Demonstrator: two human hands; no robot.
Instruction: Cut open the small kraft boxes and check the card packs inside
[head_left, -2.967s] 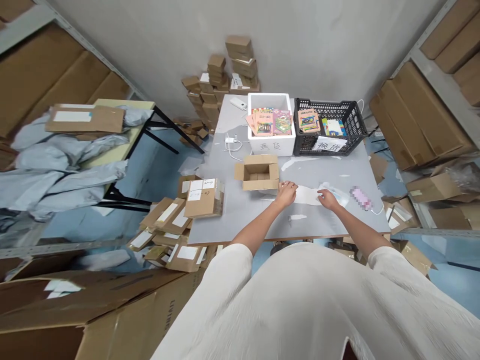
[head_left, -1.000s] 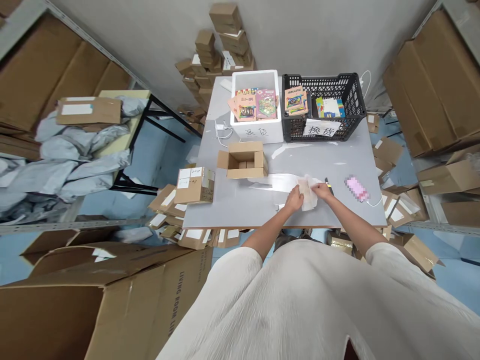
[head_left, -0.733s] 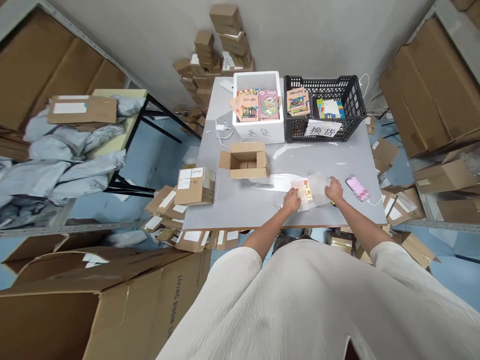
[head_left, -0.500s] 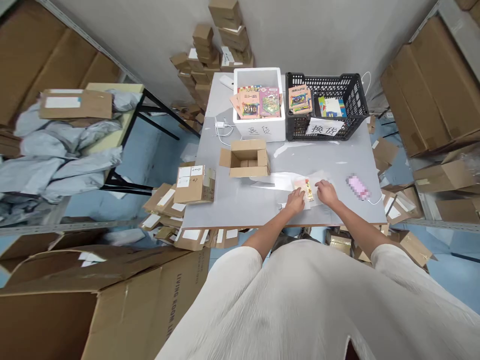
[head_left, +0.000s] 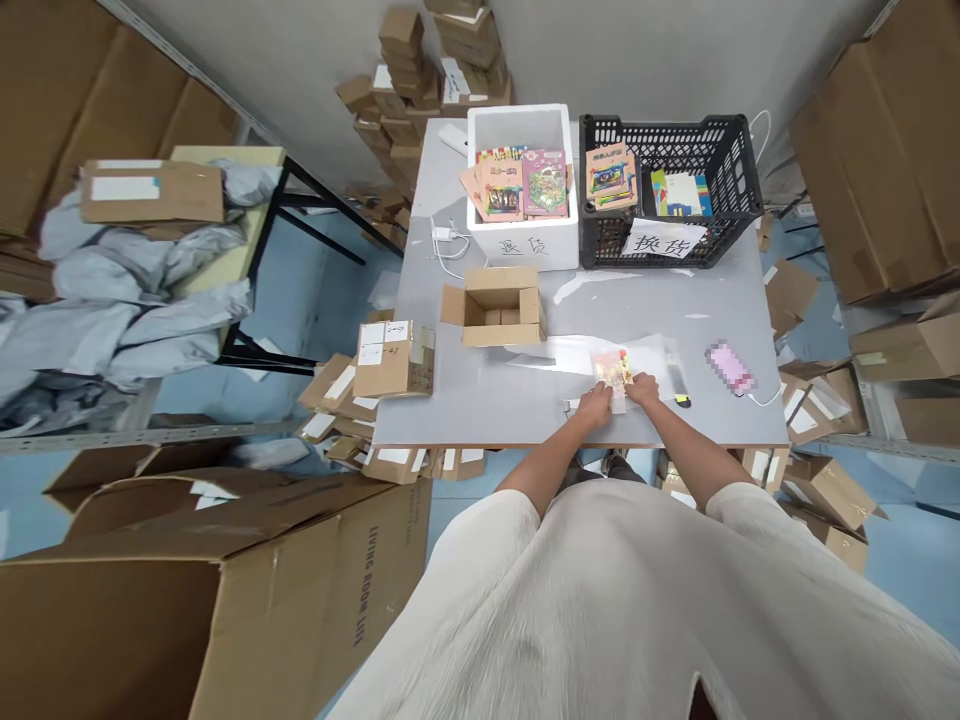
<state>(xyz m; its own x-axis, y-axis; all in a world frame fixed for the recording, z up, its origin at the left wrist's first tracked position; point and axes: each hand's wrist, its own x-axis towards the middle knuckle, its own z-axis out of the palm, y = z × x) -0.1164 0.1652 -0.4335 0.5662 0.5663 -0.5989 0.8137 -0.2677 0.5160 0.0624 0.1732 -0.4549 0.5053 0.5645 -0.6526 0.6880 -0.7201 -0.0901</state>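
In the head view, the left hand (head_left: 596, 405) is resting its fingers on the lower left part of a small colorful packet (head_left: 612, 369), and the right hand (head_left: 643, 389) is touching its lower right edge. Whether either hand is closing around it cannot be told. The packet is lying near the front edge of the gray table (head_left: 487, 412), and both forearms are crossing that edge. Clear film (head_left: 651, 357) is spreading to its right, reaching toward a cutter (head_left: 679, 384). Gray tabletop is stretching between the left hand and the taped carton (head_left: 382, 372) at the left edge, and again between the cutter and the phone (head_left: 729, 368) near the right edge. Beyond the hands, the open carton (head_left: 501, 335) is sitting forward and left, while the white foam box (head_left: 523, 248) and black crate (head_left: 670, 250) are lining the far side.
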